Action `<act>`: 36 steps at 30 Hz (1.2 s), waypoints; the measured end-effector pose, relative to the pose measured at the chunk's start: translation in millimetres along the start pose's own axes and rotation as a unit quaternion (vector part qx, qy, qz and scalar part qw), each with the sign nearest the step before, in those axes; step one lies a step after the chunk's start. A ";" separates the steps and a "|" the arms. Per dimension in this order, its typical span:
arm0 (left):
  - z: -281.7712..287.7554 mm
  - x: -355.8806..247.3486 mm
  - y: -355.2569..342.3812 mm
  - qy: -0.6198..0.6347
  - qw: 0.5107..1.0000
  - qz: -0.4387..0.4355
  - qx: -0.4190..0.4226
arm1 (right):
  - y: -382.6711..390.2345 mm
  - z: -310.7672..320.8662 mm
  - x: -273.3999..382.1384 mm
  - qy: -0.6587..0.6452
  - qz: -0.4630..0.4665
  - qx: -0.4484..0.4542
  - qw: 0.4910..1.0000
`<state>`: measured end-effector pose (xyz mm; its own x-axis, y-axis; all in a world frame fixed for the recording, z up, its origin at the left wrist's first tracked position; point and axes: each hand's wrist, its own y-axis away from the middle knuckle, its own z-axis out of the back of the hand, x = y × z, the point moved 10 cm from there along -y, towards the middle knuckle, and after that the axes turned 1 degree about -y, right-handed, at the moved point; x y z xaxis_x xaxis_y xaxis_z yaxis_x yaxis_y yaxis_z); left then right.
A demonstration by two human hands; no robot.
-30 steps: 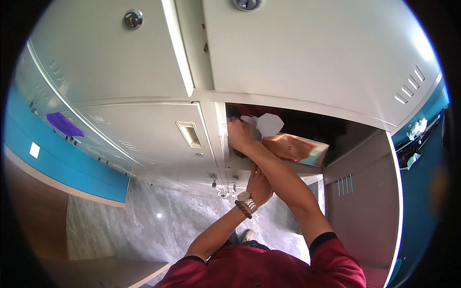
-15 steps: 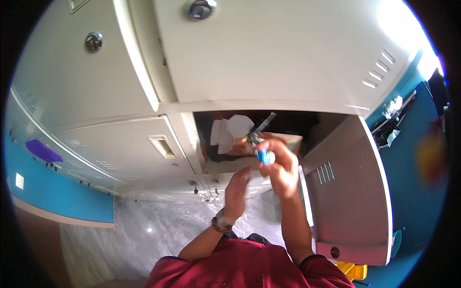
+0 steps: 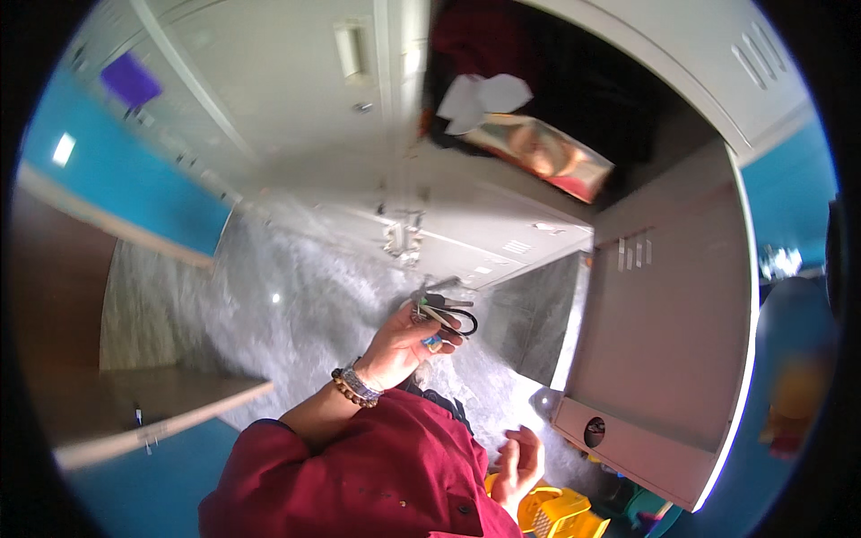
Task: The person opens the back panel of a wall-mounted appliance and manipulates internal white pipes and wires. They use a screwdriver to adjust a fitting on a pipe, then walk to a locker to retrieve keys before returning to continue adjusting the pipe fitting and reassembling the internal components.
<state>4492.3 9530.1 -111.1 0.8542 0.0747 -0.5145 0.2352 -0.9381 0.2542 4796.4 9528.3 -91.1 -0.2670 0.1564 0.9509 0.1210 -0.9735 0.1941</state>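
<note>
My left hand (image 3: 401, 347) is closed around a bunch of keys (image 3: 439, 307) with a black loop and a small blue piece, held at chest height over the floor. Bracelets circle that wrist. My right hand (image 3: 522, 466) is low at my right side, loosely curled with its fingers apart, and I see nothing in it. Ahead of me an open locker compartment (image 3: 502, 179) holds a colourful printed box (image 3: 547, 152), white paper pieces (image 3: 484, 99) and dark red cloth (image 3: 480, 40). Its door (image 3: 659, 314) stands swung out on the right.
Closed off-white lockers (image 3: 269, 81) run along the front and left. A purple thing (image 3: 131, 81) is fixed at the far left. Behind the open door's lower edge are yellow plastic baskets (image 3: 560, 513) and a green container (image 3: 650, 507). Grey marbled floor (image 3: 314, 305) lies below.
The keys and blue piece have passed from my right hand to my left. My right hand has dropped down to my side, and the view has turned and tilted downward.
</note>
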 end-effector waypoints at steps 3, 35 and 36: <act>12.9 -32.8 44.8 -0.037 0.995 -0.086 -0.019 | 9.1 74.1 -10.6 0.026 -0.043 -0.193 0.980; 647.6 94.5 745.8 0.504 0.243 -0.539 -0.629 | 429.9 -892.8 98.9 0.189 0.392 0.719 0.541; 648.4 78.0 745.6 0.384 0.371 -0.303 -0.789 | 444.8 -929.3 94.5 0.197 0.403 0.726 0.522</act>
<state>4433.6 8617.2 -492.7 0.1596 0.7534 -0.6380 -0.0475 0.6513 0.7573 3936.5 8955.0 -138.9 0.2893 -0.5310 0.7964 0.8658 0.5000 0.0188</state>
